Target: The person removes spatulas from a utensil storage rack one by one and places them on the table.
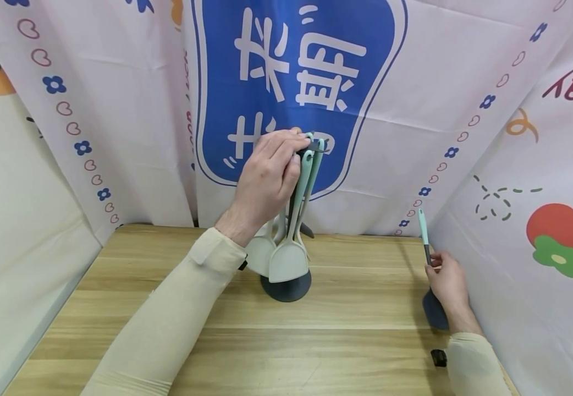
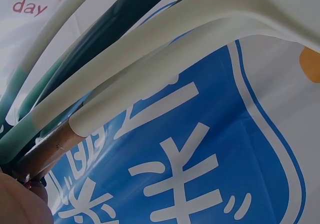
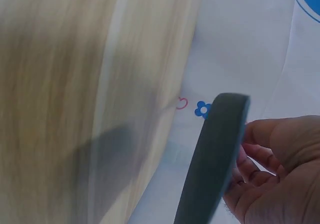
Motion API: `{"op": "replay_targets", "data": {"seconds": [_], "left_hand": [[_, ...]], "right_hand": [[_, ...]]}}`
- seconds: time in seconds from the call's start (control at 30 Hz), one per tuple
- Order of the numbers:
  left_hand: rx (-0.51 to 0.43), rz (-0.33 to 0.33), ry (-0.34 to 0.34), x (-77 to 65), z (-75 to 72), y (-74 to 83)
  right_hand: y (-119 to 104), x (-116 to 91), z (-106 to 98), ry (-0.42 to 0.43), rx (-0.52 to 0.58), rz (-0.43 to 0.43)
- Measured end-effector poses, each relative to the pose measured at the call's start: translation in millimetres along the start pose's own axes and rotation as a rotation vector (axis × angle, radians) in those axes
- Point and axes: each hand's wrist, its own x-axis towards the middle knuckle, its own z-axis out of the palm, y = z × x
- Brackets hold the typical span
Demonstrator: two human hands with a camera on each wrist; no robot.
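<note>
At the top of the utensil stand, my left hand (image 1: 270, 168) grips the rack, its fingers curled over the dark top. Pale turners (image 1: 288, 259) with mint handle ends hang from it, above the dark round base (image 1: 286, 287). In the left wrist view, cream handles (image 2: 120, 54) and a dark handle (image 2: 107, 31) fan out from near the thumb. Off to the right, my right hand (image 1: 448, 280) holds a dark spatula by its handle (image 1: 423, 228), the mint end up and the dark head (image 1: 435, 311) down. The right wrist view shows the spatula head (image 3: 215, 154) almost edge-on.
The stand is near the back edge of a wooden table (image 1: 365, 308). Printed cloth walls (image 1: 375, 165) rise behind the table and on both sides. A small black object (image 1: 438, 358) shows beside the right sleeve.
</note>
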Motion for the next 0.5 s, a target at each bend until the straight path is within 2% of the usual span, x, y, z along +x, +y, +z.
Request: {"op": "replay_targets", "data": {"seconds": [0.5], "left_hand": [[-0.001, -0.01, -0.001, -0.9, 0.7, 1.1]], "right_hand": [[25.9, 0.3, -5.0, -0.199, -0.171, -0.008]]}}
